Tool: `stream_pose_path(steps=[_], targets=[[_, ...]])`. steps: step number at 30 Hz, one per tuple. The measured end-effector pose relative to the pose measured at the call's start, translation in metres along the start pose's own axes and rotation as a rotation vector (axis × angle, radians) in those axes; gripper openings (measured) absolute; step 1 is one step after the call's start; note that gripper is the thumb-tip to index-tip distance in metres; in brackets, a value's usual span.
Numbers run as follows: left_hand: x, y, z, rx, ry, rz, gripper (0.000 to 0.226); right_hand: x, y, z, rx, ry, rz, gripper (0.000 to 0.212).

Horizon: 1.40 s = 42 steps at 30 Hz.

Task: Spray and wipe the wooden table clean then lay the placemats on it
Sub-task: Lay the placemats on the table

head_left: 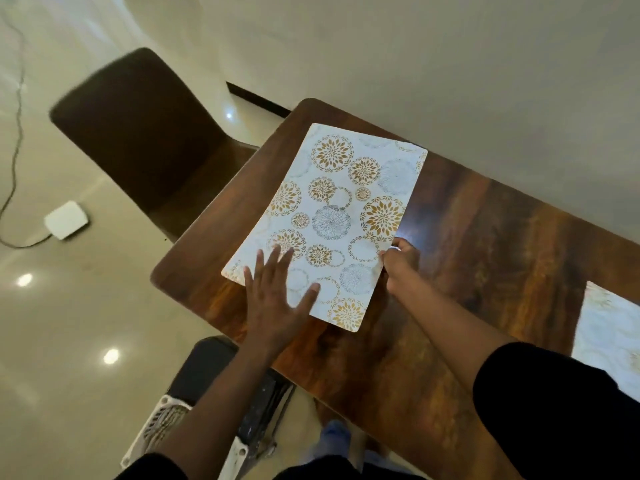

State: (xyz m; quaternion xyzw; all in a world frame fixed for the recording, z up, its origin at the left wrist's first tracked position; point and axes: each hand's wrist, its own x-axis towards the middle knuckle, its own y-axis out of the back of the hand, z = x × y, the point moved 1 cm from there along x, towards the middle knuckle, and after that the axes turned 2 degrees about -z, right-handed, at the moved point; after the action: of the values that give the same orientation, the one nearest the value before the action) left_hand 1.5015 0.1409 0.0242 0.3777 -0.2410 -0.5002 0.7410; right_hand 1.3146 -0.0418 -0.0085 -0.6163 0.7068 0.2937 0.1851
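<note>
Placemat [341,216], white with gold and grey flower rings, lies flat on the wooden table [485,244] near its far left corner, set at a slant to the table's edges. My left hand [277,296] rests palm down on the mat's near left part, fingers straight and spread, thumb out to the right; the heel of the hand sits on bare wood just off the mat's edge. My right hand [398,266] is at the mat's right long edge, fingers curled round that edge and pinching it, knuckles toward me. Both forearms are bare, with black sleeves at the lower frame. A second placemat [609,337] of a pale pattern lies further right on the same table, cut off by the frame edge and partly hidden by my right sleeve; it is well apart from the first. A dark brown chair [138,133] stands at the table's left end, its back blurred. On the glossy floor to the left sits a small white box [67,220] with a dark cable running from it. Below the table's near edge, beside my left forearm, is a white slatted object [162,427] I cannot identify.
</note>
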Motion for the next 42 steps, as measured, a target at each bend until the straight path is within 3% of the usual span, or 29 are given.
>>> stream_pose_path(steps=[12, 25, 29, 32, 35, 37, 42], targets=[[-0.009, -0.027, -0.06, 0.108, 0.222, -0.158, 0.12, 0.021, -0.099, 0.002, -0.076, -0.072, 0.007, 0.029], [0.001, -0.04, -0.079, 0.204, 0.251, -0.153, 0.122, 0.009, -0.136, 0.005, -0.13, -0.06, -0.055, 0.025], [0.002, -0.047, -0.088, 0.246, 0.27, -0.162, 0.115, 0.008, -0.126, -0.004, -0.409, 0.027, -0.06, 0.017], [-0.002, -0.053, -0.097, 0.263, 0.293, -0.191, 0.107, 0.008, -0.111, -0.01, -0.725, 0.178, -0.011, 0.037], [-0.003, -0.056, -0.101, 0.28, 0.307, -0.209, 0.1, 0.019, -0.097, -0.012, -1.014, 0.493, 0.007, 0.055], [-0.002, -0.055, -0.099, 0.271, 0.31, -0.212, 0.103, 0.029, -0.09, -0.013, -1.175, 0.625, -0.1, 0.07], [0.001, -0.056, -0.094, 0.283, 0.297, -0.211, 0.122, 0.047, -0.086, -0.02, -1.388, 0.651, -0.351, 0.081]])
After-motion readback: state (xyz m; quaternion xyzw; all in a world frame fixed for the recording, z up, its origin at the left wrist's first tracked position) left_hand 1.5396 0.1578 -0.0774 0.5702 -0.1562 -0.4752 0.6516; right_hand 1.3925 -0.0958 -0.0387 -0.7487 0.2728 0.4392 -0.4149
